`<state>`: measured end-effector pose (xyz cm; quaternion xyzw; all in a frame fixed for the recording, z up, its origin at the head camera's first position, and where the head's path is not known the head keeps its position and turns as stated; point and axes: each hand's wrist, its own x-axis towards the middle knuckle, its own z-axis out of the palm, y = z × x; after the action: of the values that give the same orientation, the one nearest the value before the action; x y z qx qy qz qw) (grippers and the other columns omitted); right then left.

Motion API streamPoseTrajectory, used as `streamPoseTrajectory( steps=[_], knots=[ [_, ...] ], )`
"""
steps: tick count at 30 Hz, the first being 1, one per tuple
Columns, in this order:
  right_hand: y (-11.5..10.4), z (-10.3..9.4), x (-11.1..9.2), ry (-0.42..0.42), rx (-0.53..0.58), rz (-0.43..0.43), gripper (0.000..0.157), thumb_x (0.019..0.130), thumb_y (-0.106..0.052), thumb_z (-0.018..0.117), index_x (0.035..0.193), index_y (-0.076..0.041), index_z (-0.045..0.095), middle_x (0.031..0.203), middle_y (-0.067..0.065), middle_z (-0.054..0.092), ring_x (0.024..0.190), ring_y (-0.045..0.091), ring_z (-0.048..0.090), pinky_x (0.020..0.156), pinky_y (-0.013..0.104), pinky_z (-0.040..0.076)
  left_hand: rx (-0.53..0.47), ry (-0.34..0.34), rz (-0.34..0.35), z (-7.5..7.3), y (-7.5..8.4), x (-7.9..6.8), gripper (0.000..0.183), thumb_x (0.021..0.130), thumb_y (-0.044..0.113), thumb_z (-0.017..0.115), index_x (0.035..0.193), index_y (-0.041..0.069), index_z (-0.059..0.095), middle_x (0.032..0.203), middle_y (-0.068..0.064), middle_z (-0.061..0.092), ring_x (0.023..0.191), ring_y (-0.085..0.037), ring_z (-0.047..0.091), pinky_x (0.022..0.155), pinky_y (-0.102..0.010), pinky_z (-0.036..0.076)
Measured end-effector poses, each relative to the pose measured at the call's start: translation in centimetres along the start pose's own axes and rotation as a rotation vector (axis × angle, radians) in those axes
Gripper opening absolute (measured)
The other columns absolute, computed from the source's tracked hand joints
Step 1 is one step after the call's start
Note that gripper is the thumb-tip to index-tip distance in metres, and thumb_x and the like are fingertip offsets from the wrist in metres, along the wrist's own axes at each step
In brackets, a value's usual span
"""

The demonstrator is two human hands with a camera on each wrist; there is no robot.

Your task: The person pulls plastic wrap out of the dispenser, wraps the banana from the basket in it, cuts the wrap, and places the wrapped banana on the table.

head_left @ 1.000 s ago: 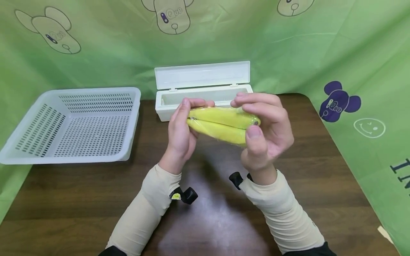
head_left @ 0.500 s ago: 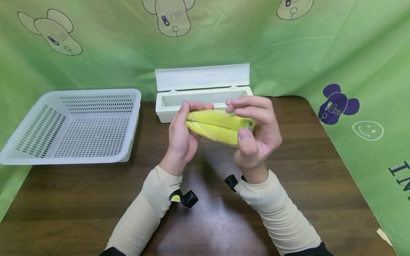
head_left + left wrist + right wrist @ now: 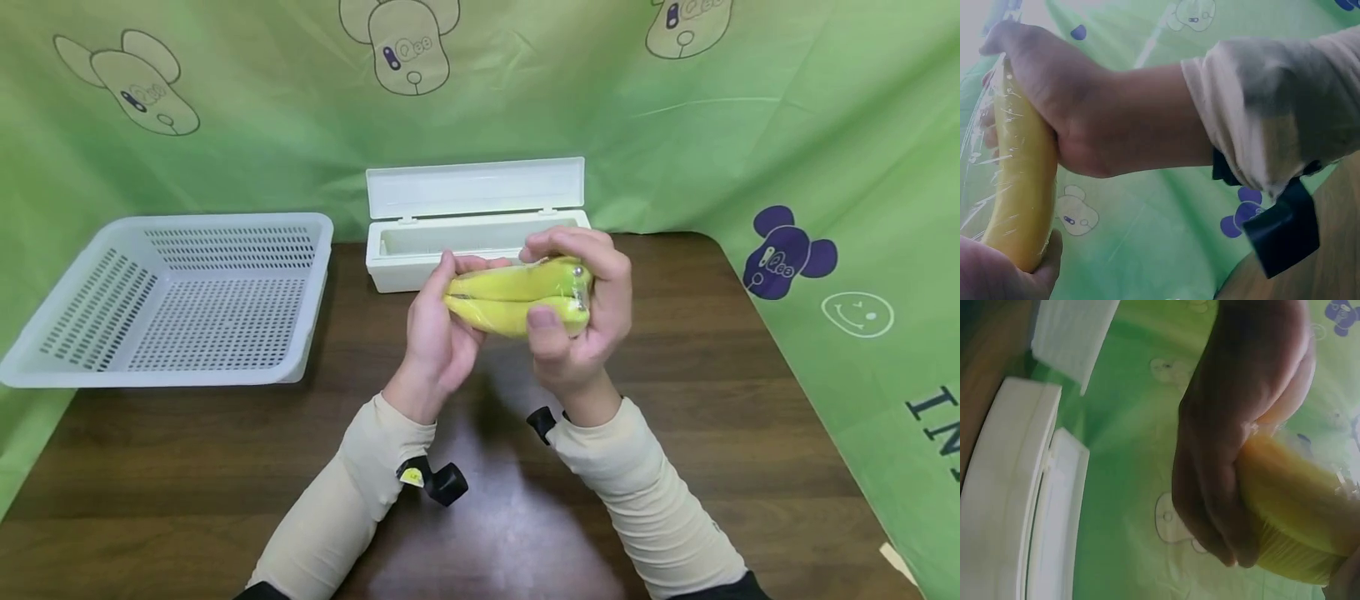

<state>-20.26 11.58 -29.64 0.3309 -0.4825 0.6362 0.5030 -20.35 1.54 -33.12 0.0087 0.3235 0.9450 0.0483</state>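
Two yellow bananas [image 3: 510, 298] wrapped together in clear plastic film are held up between both hands, above the table. My left hand [image 3: 435, 333] grips their left end, thumb in front and fingers behind. Around the right end curls my right hand [image 3: 592, 308], its thumb on the front and its fingers over the top. The left wrist view shows the film stretched and shiny along one banana [image 3: 1025, 169]. In the right wrist view the fingers lie against the wrapped bananas [image 3: 1297, 506]. Behind the hands stands a long white box [image 3: 390, 271] with its lid raised.
A white perforated basket [image 3: 318, 275] stands on the left of the brown wooden table [image 3: 187, 467]. A green printed cloth [image 3: 637, 150] hangs behind and at the right side. The raised lid [image 3: 480, 187] leans back towards the cloth.
The bananas have turned so their right ends face the camera more. My right hand has moved left and closer around them. The left hand has shifted slightly right and down.
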Motion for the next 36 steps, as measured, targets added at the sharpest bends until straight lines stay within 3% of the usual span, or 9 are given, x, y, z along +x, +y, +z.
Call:
streamPoseTrajectory(
  steps=[4,10,13,15,19,22,32,36],
  knots=[
    [0.6,-0.2,0.0,-0.068,-0.017,0.040,0.074,0.081,-0.043,0.071,0.106,0.021,0.045,0.095,0.025,0.062,0.081,0.031,0.060,0.074,0.035,0.053,-0.032,0.009,-0.043,-0.1,0.1,0.1,0.036,0.111,0.032,0.030,0.101,0.006,0.054,0.112,-0.014,0.063,0.099,-0.021,0.061,0.076,-0.029,0.055],
    [1.1,-0.8,0.5,-0.301,-0.042,0.137,0.093,0.085,-0.052,0.074,0.128,0.020,0.034,0.120,0.023,0.057,0.104,0.037,0.059,0.096,0.048,0.048,-0.076,0.058,-0.049,-0.7,0.7,0.5,0.033,0.111,0.031,0.034,0.102,0.006,0.053,0.105,-0.008,0.056,0.095,-0.020,0.058,0.073,-0.026,0.052],
    [1.0,-1.4,0.9,-0.387,-0.040,0.183,0.103,0.084,-0.059,0.075,0.136,0.018,0.030,0.125,0.021,0.057,0.112,0.037,0.056,0.099,0.047,0.045,-0.073,0.063,-0.032,-0.8,1.0,0.6,0.033,0.111,0.032,0.034,0.102,0.007,0.053,0.106,-0.009,0.057,0.096,-0.021,0.059,0.075,-0.027,0.053],
    [0.8,-1.7,1.2,-0.414,-0.048,0.197,0.101,0.084,-0.061,0.074,0.135,0.018,0.036,0.120,0.020,0.061,0.109,0.035,0.058,0.097,0.042,0.048,-0.057,0.049,-0.023,-0.8,1.2,0.6,0.034,0.111,0.032,0.034,0.101,0.007,0.054,0.108,-0.010,0.058,0.098,-0.021,0.061,0.078,-0.029,0.054],
    [0.3,-1.9,1.3,-0.381,-0.054,0.194,0.081,0.086,-0.055,0.075,0.114,0.018,0.053,0.100,0.019,0.067,0.092,0.030,0.065,0.081,0.034,0.055,0.000,-0.001,0.009,-0.7,1.6,0.4,0.037,0.111,0.033,0.032,0.101,0.007,0.056,0.110,-0.012,0.064,0.103,-0.022,0.063,0.081,-0.031,0.055],
    [0.1,-1.7,1.3,-0.330,-0.028,0.189,0.069,0.086,-0.047,0.076,0.102,0.017,0.054,0.091,0.018,0.067,0.084,0.028,0.065,0.076,0.034,0.056,0.041,-0.045,0.055,-0.7,2.1,0.2,0.040,0.111,0.034,0.031,0.101,0.008,0.059,0.107,-0.011,0.067,0.104,-0.023,0.063,0.081,-0.032,0.055],
    [2.1,0.3,1.0,-0.247,0.214,0.249,0.067,0.084,-0.042,0.075,0.098,0.019,0.051,0.085,0.016,0.067,0.078,0.026,0.068,0.070,0.031,0.057,0.196,-0.107,0.218,-2.3,4.5,-1.3,0.053,0.110,0.049,0.024,0.114,0.009,0.059,0.116,-0.010,0.069,0.110,-0.022,0.063,0.086,-0.030,0.054],
    [2.6,-0.1,2.1,-0.155,0.359,0.318,0.058,0.079,-0.032,0.081,0.095,0.016,0.053,0.081,0.020,0.066,0.073,0.027,0.069,0.065,0.029,0.057,0.319,-0.179,0.295,-2.3,4.3,-1.0,0.069,0.106,0.057,0.028,0.132,-0.002,0.052,0.132,-0.021,0.061,0.119,-0.024,0.060,0.093,-0.033,0.050]
  ],
)
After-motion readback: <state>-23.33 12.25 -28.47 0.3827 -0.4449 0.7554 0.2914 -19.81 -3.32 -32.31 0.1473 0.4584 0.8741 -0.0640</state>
